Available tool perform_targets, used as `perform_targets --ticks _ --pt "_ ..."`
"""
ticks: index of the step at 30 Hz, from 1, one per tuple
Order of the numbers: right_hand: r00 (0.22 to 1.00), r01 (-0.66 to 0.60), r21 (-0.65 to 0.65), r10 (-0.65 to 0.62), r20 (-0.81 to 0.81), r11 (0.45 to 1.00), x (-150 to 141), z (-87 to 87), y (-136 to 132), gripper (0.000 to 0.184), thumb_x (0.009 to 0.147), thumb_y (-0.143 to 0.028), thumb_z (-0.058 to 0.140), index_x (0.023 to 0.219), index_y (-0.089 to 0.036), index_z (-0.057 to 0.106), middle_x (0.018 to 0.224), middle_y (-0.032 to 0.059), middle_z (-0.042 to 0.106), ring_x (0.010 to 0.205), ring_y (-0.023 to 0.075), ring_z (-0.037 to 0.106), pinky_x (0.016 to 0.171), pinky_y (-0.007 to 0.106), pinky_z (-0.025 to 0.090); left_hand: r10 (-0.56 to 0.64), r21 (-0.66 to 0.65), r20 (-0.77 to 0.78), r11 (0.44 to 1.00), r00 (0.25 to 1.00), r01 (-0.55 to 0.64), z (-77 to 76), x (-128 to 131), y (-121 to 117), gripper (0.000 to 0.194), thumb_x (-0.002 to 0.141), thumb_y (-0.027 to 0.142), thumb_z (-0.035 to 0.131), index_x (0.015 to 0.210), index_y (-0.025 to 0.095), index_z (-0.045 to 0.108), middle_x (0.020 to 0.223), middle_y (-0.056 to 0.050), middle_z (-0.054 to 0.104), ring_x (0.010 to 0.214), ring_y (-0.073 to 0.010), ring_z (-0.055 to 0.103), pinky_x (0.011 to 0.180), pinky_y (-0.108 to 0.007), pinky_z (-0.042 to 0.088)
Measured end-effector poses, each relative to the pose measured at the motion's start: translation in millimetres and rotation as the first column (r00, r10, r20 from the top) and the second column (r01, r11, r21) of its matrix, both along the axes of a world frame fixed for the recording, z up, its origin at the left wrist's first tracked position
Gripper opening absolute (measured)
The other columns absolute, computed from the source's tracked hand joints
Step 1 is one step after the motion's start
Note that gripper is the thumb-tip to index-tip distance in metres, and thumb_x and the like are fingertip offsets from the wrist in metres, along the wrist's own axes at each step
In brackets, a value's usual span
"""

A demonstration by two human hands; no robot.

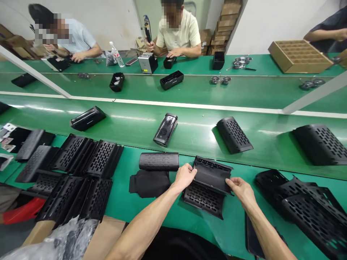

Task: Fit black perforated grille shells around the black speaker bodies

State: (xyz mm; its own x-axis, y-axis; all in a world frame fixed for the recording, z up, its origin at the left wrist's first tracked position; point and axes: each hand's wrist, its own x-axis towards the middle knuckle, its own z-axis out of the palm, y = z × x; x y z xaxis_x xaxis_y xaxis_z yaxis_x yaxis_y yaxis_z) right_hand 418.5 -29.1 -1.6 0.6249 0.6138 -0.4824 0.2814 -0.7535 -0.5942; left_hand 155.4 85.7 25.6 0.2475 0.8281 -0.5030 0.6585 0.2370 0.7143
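Observation:
A black perforated speaker grille [213,177] is held between my two hands, its hollow inner side turned up and a smooth dark sheet lying in it. My left hand [185,175] pinches its left end, and my right hand [240,187] pinches the lower right corner. Just below it, partly covered, lies a second slotted grille [203,200]. Left of my left hand are a closed-looking curved grille [159,161] and flat black sheets [150,183] with notched edges.
Several black grilles [100,159] are laid out at left; more are piled [306,206] at right. On the green conveyor [130,126] beyond sit a glossy speaker [166,130] and other housings. Two co-workers [177,32] sit opposite, and another person's arm [325,35] shows at far right.

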Motion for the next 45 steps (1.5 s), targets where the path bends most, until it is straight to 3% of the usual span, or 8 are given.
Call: perform_targets --ticks 3,6,11,17,24,30,35,45 --pt "0.997 0.059 0.054 -0.056 -0.052 0.997 -3.9 -0.4 -1.3 0.046 0.061 -0.062 0.075 0.083 -0.022 0.069 0.075 0.0083 0.075 0.068 0.029 0.068 0.063 0.038 0.048 0.018 -0.013 -0.005 1.0 1.0 -0.018 -0.5 -0.1 0.6 0.011 0.084 0.031 0.071 0.085 0.022 0.065 0.081 -0.004 0.074 0.079 -0.0223 0.067 0.071 -0.031 0.046" --pt "0.989 0.119 0.116 -0.107 -0.106 0.986 -8.5 10.1 -2.6 0.051 0.06 -0.059 0.079 0.091 -0.02 0.07 0.076 0.0072 0.074 0.069 0.0269 0.067 0.062 0.036 0.047 0.046 -0.005 0.017 0.999 0.999 -0.045 5.0 -2.7 -1.0 0.01 0.081 0.028 0.072 0.085 0.022 0.065 0.078 -0.002 0.072 0.075 -0.0207 0.065 0.069 -0.03 0.044" --pt "0.941 0.217 0.23 -0.141 -0.308 0.949 -22.2 46.7 -2.6 0.061 0.058 -0.057 0.088 0.102 -0.019 0.068 0.082 0.0032 0.07 0.067 0.0204 0.062 0.06 0.032 0.046 0.11 0.007 0.131 0.994 0.985 -0.112 24.5 -14.5 -2.3 0.014 0.083 0.033 0.07 0.08 0.022 0.061 0.069 0.002 0.064 0.065 -0.0157 0.06 0.063 -0.026 0.042" --pt "0.799 0.302 0.285 -0.079 -0.597 0.91 -46.9 89.0 -2.7 0.069 0.054 -0.047 0.099 0.11 -0.022 0.069 0.088 0.0011 0.07 0.072 0.0174 0.064 0.061 0.027 0.052 0.149 -0.088 0.304 0.988 0.941 -0.128 59.2 -43.4 -6.1 0.024 0.088 0.046 0.06 0.085 0.022 0.056 0.059 0.008 0.05 0.044 -0.0098 0.045 0.044 -0.022 0.036" --pt "0.667 0.398 0.251 -0.09 -0.739 0.882 -70.7 117.5 -3.6 0.057 0.059 -0.043 0.102 0.103 -0.025 0.07 0.094 0.001 0.072 0.079 0.0167 0.067 0.067 0.024 0.057 0.255 -0.19 0.567 0.966 0.783 -0.177 81.0 -73.0 -17.3 0.029 0.083 0.045 0.073 0.09 0.021 0.058 0.061 0.01 0.046 0.04 -0.0075 0.042 0.039 -0.021 0.04" --pt "0.665 0.368 0.307 -0.017 -0.747 0.878 -82.1 132.2 -9.8 0.052 0.061 -0.038 0.103 0.101 -0.025 0.073 0.095 0.0 0.071 0.077 0.0133 0.062 0.064 0.019 0.055 0.32 -0.241 0.645 0.947 0.693 -0.213 84.2 -86.8 -25.6 0.031 0.082 0.044 0.078 0.091 0.02 0.061 0.07 0.007 0.049 0.052 -0.0064 0.042 0.048 -0.018 0.039" --pt "0.685 0.377 0.298 -0.048 -0.727 0.877 -89.2 140.1 -12.2 0.053 0.058 -0.038 0.104 0.098 -0.024 0.073 0.087 -0.0026 0.065 0.069 0.0099 0.054 0.054 0.015 0.047 0.349 -0.259 0.67 0.937 0.655 -0.235 83.3 -92.9 -28.7 0.027 0.081 0.037 0.079 0.093 0.019 0.063 0.073 0.005 0.049 0.065 -0.0092 0.044 0.06 -0.018 0.04" --pt "0.663 0.363 0.289 -0.028 -0.748 0.886 -91.4 136.0 -13.0 0.048 0.066 -0.041 0.1 0.101 -0.025 0.071 0.087 -0.0018 0.065 0.07 0.0122 0.059 0.058 0.02 0.05 0.382 -0.277 0.687 0.924 0.618 -0.264 84.0 -96.3 -30.5 0.033 0.079 0.042 0.084 0.093 0.019 0.064 0.078 0.004 0.052 0.068 -0.0096 0.045 0.062 -0.02 0.04"
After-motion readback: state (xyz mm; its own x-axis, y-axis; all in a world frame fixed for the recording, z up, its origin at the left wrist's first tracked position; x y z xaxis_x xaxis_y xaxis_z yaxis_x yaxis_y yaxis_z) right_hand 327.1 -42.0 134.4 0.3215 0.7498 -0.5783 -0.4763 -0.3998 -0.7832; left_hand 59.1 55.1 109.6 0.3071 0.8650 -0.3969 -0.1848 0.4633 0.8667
